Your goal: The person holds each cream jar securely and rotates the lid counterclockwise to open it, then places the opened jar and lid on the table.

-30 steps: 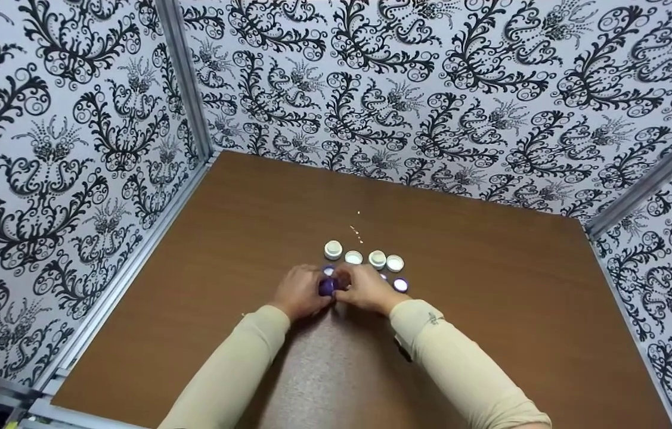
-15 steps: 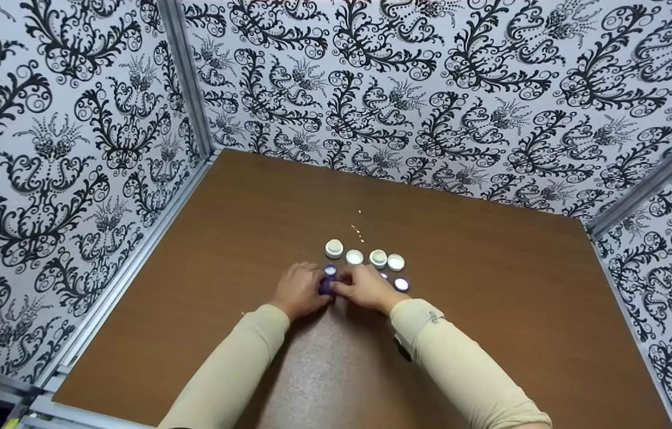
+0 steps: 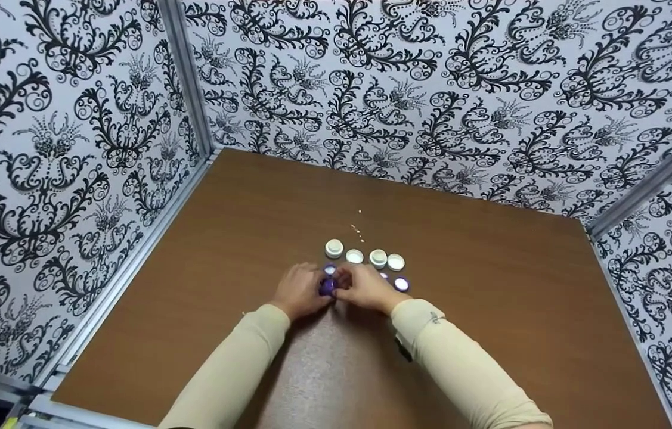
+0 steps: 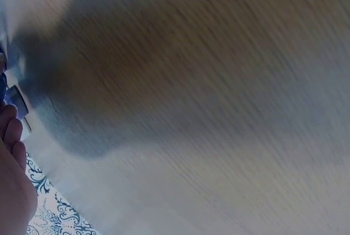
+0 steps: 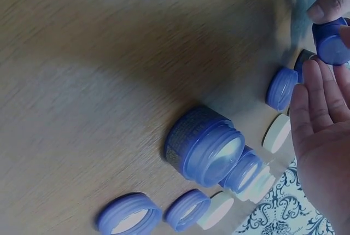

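In the head view a small purple jar [image 3: 327, 287] sits between my two hands near the middle of the table. My left hand [image 3: 300, 291] grips it from the left. From the right, the thumb and forefinger of my right hand [image 3: 368, 289] pinch it, the other fingers reaching out below. The right wrist view shows this jar [image 5: 332, 43] as blue, with the thumb on its upper edge; my fingers partly cover it. Just beyond it lies a purple-rimmed lid [image 3: 330, 270] with a white inside. The left wrist view catches only some fingers [image 4: 13, 131] at its edge.
Behind my hands stand white jars [image 3: 334, 247] and white lids [image 3: 354, 257]. A purple lid [image 3: 401, 285] lies right of my right hand. An open blue jar [image 5: 205, 145] stands close under the right wrist. Small pale bits [image 3: 357, 231] dot the brown table [image 3: 491, 286]; patterned walls enclose it.
My right fingers closed over the purple jar half a second ago, then turned back, showing the inner side of the hand as they did one second ago. The left hand stays put.
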Demonstrator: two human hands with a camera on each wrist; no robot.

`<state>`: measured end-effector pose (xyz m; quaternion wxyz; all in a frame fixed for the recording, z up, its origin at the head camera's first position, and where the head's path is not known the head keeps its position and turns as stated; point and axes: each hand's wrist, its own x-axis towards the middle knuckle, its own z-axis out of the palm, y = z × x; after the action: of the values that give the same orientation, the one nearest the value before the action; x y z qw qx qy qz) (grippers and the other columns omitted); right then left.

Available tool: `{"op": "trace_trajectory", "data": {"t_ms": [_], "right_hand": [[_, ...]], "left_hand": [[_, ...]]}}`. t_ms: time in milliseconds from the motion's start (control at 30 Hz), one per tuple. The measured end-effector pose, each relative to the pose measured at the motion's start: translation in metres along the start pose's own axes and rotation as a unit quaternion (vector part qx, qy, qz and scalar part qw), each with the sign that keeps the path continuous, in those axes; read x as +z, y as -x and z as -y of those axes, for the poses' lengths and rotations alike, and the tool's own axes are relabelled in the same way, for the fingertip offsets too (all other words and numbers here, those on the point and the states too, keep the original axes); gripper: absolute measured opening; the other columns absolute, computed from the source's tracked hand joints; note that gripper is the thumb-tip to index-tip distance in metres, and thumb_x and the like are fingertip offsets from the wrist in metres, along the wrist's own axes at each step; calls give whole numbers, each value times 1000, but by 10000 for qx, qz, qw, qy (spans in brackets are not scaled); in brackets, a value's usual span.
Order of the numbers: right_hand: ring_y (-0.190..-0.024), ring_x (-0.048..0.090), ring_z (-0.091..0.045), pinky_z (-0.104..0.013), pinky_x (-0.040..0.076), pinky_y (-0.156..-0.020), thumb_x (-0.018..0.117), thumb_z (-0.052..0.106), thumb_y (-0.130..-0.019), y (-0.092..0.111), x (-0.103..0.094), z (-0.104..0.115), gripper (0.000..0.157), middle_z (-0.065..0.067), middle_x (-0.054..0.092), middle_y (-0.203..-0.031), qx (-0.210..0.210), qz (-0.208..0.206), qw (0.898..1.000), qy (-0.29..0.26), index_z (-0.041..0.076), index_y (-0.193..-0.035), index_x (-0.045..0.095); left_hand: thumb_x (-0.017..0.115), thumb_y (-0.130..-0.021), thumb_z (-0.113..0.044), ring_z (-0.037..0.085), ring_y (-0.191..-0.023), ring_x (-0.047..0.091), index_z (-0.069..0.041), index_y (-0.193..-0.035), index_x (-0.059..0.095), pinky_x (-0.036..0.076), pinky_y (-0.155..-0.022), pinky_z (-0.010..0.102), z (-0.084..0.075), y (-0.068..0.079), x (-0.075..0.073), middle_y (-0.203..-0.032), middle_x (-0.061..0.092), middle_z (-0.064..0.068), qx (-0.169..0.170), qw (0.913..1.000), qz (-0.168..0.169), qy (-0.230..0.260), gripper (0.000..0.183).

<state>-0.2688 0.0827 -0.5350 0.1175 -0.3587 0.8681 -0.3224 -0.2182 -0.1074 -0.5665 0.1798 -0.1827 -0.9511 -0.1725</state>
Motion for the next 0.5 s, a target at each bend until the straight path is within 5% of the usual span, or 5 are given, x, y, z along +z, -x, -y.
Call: {"op": "trace_trajectory", "data": {"t_ms": [267, 500], "right_hand": [[-71, 59, -10, -30, 49, -67, 68, 30, -90, -2, 0, -1, 17, 9, 66, -80, 264, -104, 9983, 510, 13, -92, 72], [-81, 66, -12, -31, 52, -74, 74, 19, -84, -1, 0, 1, 23, 0, 71, -88, 159, -18, 9995, 283, 7, -102, 69]], "left_hand": [[84, -68, -35, 28, -79, 61, -11, -85, 70, 49, -76, 45, 0, 0, 0, -81, 61, 3, 157, 9999, 0, -49, 33], [85, -67, -35, 28, -78, 61, -8, -84, 72, 49, -75, 44, -1, 1, 1, -82, 63, 3, 188, 9998, -62, -62, 34]]}}
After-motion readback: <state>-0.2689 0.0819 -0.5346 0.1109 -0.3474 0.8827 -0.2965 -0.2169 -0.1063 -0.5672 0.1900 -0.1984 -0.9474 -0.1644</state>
